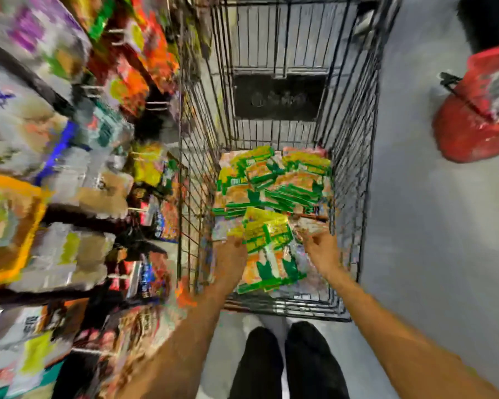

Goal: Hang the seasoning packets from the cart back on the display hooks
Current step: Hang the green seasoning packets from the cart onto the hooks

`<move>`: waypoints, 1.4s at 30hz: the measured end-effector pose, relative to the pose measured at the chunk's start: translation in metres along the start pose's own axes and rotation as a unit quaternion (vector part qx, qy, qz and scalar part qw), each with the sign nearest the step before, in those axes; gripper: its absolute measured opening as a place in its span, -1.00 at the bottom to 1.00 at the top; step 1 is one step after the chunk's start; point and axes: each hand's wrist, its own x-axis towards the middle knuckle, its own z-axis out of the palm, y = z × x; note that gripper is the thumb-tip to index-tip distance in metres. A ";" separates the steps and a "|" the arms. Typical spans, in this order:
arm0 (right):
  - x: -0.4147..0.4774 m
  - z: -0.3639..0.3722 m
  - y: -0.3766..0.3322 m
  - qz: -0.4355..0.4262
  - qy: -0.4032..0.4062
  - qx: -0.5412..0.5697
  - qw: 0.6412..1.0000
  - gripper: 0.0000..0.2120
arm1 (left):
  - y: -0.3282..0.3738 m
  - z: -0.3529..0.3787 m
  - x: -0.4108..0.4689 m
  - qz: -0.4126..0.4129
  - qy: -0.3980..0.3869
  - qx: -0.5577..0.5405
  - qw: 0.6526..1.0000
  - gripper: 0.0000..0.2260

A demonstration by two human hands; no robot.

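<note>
The packets (274, 180) lie in a loose, overlapping heap on the floor of the cart (355, 168), filling its near half. A bunch (267, 237) of them sits on top at the near end, between your hands.

Your left hand (231, 256) is against the bunch's left edge with its fingers hidden behind it, so I cannot tell whether you have it gripped. Your right hand (323, 249) has its fingers curled at a pale packet (310, 224) just to the right. The blur hides whether they pinch it or only touch it.

The likely trouble is the bunch itself. The packets look slick and lie fanned rather than squared, so lifting them by one edge could let the lower ones slide out and drop back into the heap. If their top ends are not lined up, the hang holes will not meet a hook together.

The cart's left wall stands between you and the display (69, 168). A wide fan could catch on its wires as you lift it across.

The hooks (156, 106) on the left are thin and crowded by hanging stock. A hurried reach could knock off packets that already hang there.
</note>
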 end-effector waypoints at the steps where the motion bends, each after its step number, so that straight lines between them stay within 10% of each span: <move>1: 0.003 0.012 0.011 0.020 -0.006 -0.002 1.000 -0.57 | -0.010 0.008 0.007 -0.027 -0.012 -0.007 1.000 -0.80; 7: 0.018 0.057 0.046 0.114 -0.037 -0.041 0.992 -0.81 | -0.054 0.048 0.033 -0.143 -0.052 -0.009 0.988 -0.68; 12: 0.024 0.075 0.057 0.113 -0.040 -0.118 0.986 -0.50 | -0.067 0.066 0.047 -0.183 -0.037 -0.037 0.982 -0.58; 22: 0.018 0.070 0.055 0.135 -0.033 -0.061 0.988 -0.62 | -0.063 0.061 0.042 -0.256 0.030 -0.107 0.960 -0.34; 42: 0.002 -0.001 -0.001 0.000 -0.059 0.117 0.991 -0.90 | -0.020 0.031 0.001 -0.145 0.108 -0.269 0.946 -0.78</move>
